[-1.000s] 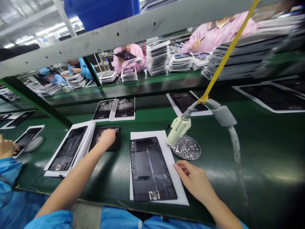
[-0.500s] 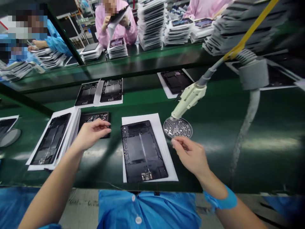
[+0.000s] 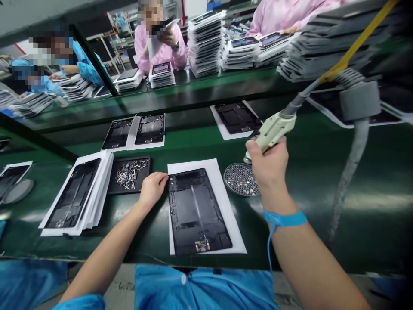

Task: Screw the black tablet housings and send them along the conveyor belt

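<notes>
My right grip (image 3: 271, 165) is closed around the pale tool (image 3: 274, 129), thumb along its near side, fingers wrapped behind. The tool slants down to the left, its tip over the far edge of the round dish (image 3: 237, 178); I can't tell whether the two touch. A grey cable (image 3: 305, 94) runs up from the tool to a yellow strap (image 3: 364, 43). I wear a blue band (image 3: 285, 218) on that wrist.

My left grip (image 3: 153, 189) is bunched, fingertips at the far left corner of the open tablet (image 3: 198, 211); I can't tell whether they pinch anything. The tablet lies flat, insides up, on a white sheet (image 3: 211, 167) in front of me on the green tabletop (image 3: 138, 241). The dish sits just right of the sheet. Left of my left grip is a black tray (image 3: 112, 187) with a heap of small metal parts (image 3: 130, 174), and beyond it a stack (image 3: 103, 189) of sheets with another tablet on top.
</notes>
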Available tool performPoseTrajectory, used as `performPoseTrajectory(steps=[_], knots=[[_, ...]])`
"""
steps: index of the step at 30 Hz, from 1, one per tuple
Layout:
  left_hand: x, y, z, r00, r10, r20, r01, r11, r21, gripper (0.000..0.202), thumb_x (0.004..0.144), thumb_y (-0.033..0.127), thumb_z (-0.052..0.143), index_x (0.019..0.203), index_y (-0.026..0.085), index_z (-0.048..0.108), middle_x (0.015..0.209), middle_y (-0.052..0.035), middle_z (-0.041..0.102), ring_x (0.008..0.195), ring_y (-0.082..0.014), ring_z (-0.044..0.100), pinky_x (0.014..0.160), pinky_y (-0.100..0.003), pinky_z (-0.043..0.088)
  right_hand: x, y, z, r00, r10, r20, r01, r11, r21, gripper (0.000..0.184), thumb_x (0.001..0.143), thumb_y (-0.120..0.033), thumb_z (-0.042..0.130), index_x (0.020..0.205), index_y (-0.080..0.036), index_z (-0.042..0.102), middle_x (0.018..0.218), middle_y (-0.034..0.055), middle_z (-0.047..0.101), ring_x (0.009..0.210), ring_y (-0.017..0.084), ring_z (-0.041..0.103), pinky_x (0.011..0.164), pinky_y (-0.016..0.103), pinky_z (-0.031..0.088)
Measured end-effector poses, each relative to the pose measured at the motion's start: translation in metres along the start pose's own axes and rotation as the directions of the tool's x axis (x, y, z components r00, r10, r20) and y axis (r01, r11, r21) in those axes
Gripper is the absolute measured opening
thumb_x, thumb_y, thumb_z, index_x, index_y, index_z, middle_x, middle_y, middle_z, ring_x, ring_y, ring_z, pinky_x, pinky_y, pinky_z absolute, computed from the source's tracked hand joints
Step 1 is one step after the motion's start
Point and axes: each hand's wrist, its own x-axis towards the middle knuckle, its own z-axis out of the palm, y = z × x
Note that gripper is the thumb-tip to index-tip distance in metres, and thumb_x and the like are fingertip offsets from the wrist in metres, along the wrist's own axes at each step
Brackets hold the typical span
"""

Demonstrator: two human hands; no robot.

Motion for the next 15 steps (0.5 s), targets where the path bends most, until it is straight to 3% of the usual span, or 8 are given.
performPoseTrajectory(steps=[3, 6, 9, 15], knots=[[-0.001, -0.001, 0.002, 1.000, -0.009, 0.010, 0.009, 1.000, 0.017, 0.024, 0.098, 0.026, 0.055, 0.097, 0.019, 0.078, 0.101, -0.0083, 0.080, 0.095, -0.0232, 0.074, 0.091, -0.036, 0.059, 0.009, -0.005, 0.009, 0.993, 0.084, 0.083, -0.096, 0.982, 0.164, 0.039, 0.083, -0.050, 0.072, 0.106, -0.020, 0.063, 0.092, 0.0075, 0.073, 0.076, 0.025, 0.075, 0.070, 0.042, 0.063], [-0.002, 0.001, 0.005, 1.000, 0.006, 0.015, -0.006, 1.000, 0.011, 0.023, 0.098, 0.026, 0.056, 0.097, 0.020, 0.078, 0.101, -0.0072, 0.080, 0.095, -0.0229, 0.074, 0.091, -0.037, 0.059, 0.007, -0.012, 0.010, 0.981, 0.100, 0.167, -0.127, 0.979, 0.162, 0.032, 0.080, -0.048, 0.076, 0.092, -0.021, 0.066, 0.080, 0.0067, 0.073, 0.065, 0.022, 0.073, 0.059, 0.036, 0.060], [0.000, 0.007, 0.011, 0.998, 0.049, 0.029, -0.049, 0.999, -0.009, 0.022, 0.097, 0.024, 0.057, 0.097, 0.022, 0.078, 0.099, -0.0059, 0.080, 0.093, -0.0216, 0.074, 0.090, -0.035, 0.060, 0.000, -0.016, 0.008, 0.978, 0.073, 0.198, -0.095, 0.990, 0.107, 0.032, 0.079, -0.051, 0.077, 0.085, -0.021, 0.068, 0.074, 0.0075, 0.074, 0.067, 0.024, 0.072, 0.062, 0.038, 0.060], [0.013, 0.019, 0.018, 0.993, 0.113, 0.043, -0.111, 0.993, -0.043, 0.022, 0.098, 0.024, 0.056, 0.099, 0.021, 0.078, 0.094, -0.0061, 0.079, 0.090, -0.0210, 0.073, 0.087, -0.033, 0.059, -0.009, -0.013, 0.007, 0.973, 0.105, 0.204, -0.121, 0.990, 0.069, 0.040, 0.075, -0.055, 0.079, 0.089, -0.019, 0.070, 0.080, 0.0079, 0.076, 0.074, 0.025, 0.074, 0.067, 0.040, 0.061]])
